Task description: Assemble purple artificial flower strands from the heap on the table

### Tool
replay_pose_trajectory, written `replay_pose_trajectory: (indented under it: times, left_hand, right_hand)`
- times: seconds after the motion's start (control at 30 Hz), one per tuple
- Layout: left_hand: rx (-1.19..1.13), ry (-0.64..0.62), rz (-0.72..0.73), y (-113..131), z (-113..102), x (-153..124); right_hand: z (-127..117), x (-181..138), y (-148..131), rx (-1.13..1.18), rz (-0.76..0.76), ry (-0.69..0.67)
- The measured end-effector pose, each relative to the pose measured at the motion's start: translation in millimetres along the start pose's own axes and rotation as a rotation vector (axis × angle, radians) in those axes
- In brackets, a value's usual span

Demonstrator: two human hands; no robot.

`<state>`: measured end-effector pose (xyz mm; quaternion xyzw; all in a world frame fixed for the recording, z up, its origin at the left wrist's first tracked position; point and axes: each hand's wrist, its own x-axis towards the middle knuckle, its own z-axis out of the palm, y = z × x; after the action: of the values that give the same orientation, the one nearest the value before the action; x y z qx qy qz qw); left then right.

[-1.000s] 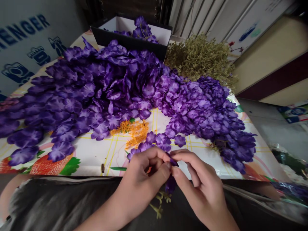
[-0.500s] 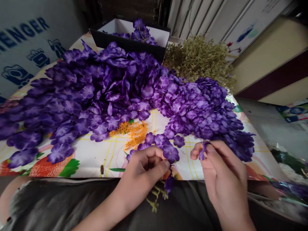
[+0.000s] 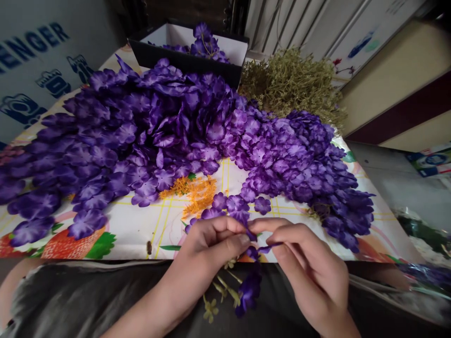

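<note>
My left hand (image 3: 211, 246) is closed in a pinch on a green plastic flower stem (image 3: 225, 293) that hangs below it over my lap, with a purple bloom (image 3: 249, 292) on it. My right hand (image 3: 303, 263) pinches a small purple petal (image 3: 268, 247) and holds it against the tip of the stem, right next to my left fingertips. Both hands sit at the near edge of the table (image 3: 141, 230), which has a fruit-print cover. A large pile of loose purple fabric flowers (image 3: 169, 131) lies just beyond them.
A small heap of orange plastic pieces (image 3: 197, 190) lies in the table's middle. A dark box (image 3: 190, 54) with more purple flowers stands at the back. Beside it sits a bundle of dry green stems (image 3: 292, 84). A printed board (image 3: 31, 70) stands at the left.
My right hand went out to the right-hand flowers, picked up a small petal, and has come back to my left fingertips. The stem with its bloom now hangs lower.
</note>
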<state>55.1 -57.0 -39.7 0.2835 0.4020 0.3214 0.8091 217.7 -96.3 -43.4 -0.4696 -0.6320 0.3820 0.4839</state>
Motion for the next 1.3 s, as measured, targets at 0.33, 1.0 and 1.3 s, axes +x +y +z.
replay_pose_trajectory:
  times: [0.33, 1.0, 1.3]
  left_hand:
    - [0.028, -0.010, 0.051, -3.9, -2.5, -2.2]
    - [0.622, 0.093, 0.185, -7.3, 4.8, -4.1]
    - [1.525, 0.831, 0.241, 67.5, -71.3, -19.3]
  right_hand:
    - [10.7, -2.5, 0.8, 0.236, 0.150, 0.191]
    - [-9.5, 7.3, 15.0, -0.377, 0.084, 0.114]
    - [-28.6, 11.4, 52.1, -0.814, 0.050, 0.125]
